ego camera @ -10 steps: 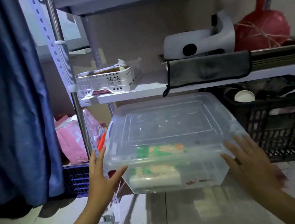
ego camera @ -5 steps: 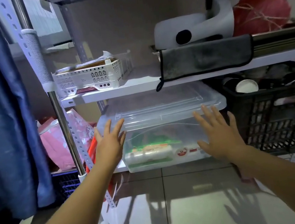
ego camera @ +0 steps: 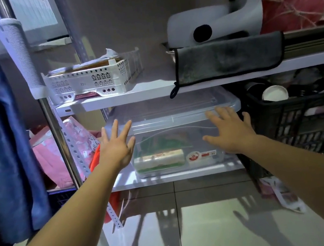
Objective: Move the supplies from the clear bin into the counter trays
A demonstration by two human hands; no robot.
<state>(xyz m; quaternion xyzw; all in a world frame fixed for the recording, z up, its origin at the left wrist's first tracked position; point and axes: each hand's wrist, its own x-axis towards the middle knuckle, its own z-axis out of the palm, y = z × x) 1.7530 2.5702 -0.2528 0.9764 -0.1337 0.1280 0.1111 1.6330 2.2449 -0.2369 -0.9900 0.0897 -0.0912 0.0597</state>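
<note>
A tiled floor (ego camera: 201, 230) under a white shelf (ego camera: 133, 95). One lidded clear bin (ego camera: 177, 121) sits on the bottom shelf, one black crate (ego camera: 310, 121) beside it. Left hand (ego camera: 117, 146) and right hand (ego camera: 229, 131), fingers spread flat, at its front

The clear bin (ego camera: 176, 139) sat with its lid on, on the lowest shelf (ego camera: 163, 176). The left hand (ego camera: 117, 146) was at the bin's left end and the right hand (ego camera: 229, 131) at its front right, both with straight, spread fingers. Packets (ego camera: 158, 158) lay inside the bin. A black crate (ego camera: 303, 117) stood just right of the bin, and a white basket (ego camera: 90, 80) was above it.
</note>
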